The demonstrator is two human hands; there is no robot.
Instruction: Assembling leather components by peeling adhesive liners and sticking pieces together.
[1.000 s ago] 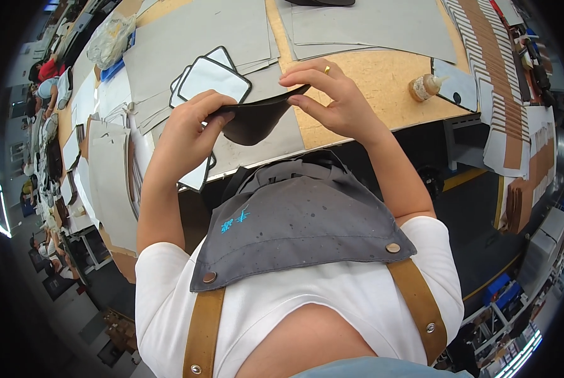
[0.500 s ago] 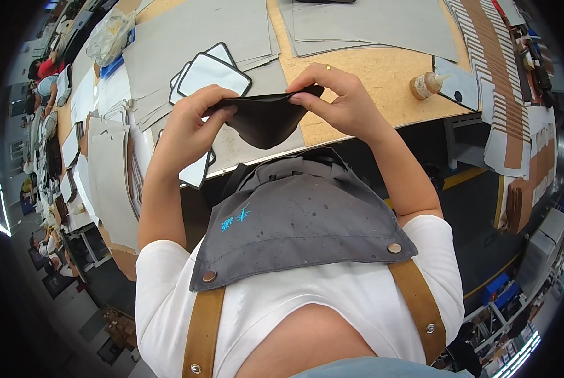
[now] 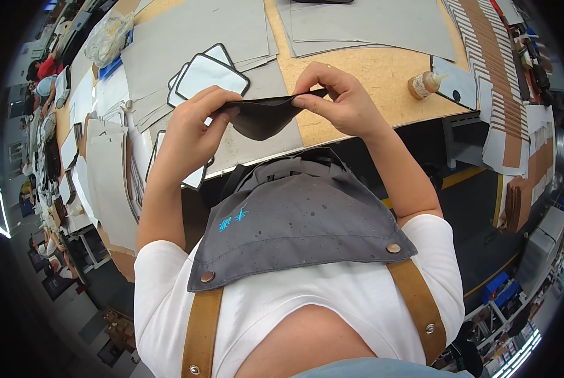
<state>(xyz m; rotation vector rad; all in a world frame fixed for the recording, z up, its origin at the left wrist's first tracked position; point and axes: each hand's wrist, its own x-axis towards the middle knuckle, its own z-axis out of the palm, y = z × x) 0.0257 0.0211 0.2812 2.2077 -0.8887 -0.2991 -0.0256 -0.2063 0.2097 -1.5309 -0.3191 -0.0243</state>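
A thin, flexible black sheet (image 3: 263, 120), which looks like leather, is stretched between my two hands above the near edge of the table. My left hand (image 3: 197, 123) pinches its left end between thumb and fingers. At the other end, my right hand (image 3: 335, 101) grips the edge the same way. The sheet's lower part bows down toward me, and its far face is hidden. Beyond my left hand lie several white panels with black borders (image 3: 212, 75), overlapping in a loose pile. More such panels show partly behind my left wrist.
Large grey sheets (image 3: 370, 25) cover much of the wooden table (image 3: 332, 57). A bottle with a pale nozzle (image 3: 424, 85) stands at the right. Brown and white strips (image 3: 509, 113) line the right side. A clear plastic bag (image 3: 109, 38) sits at the far left. People work in the left background.
The black sheet's hanging part has tilted up slightly and looks shallower. My hands have shifted very little and keep their pinch on it.
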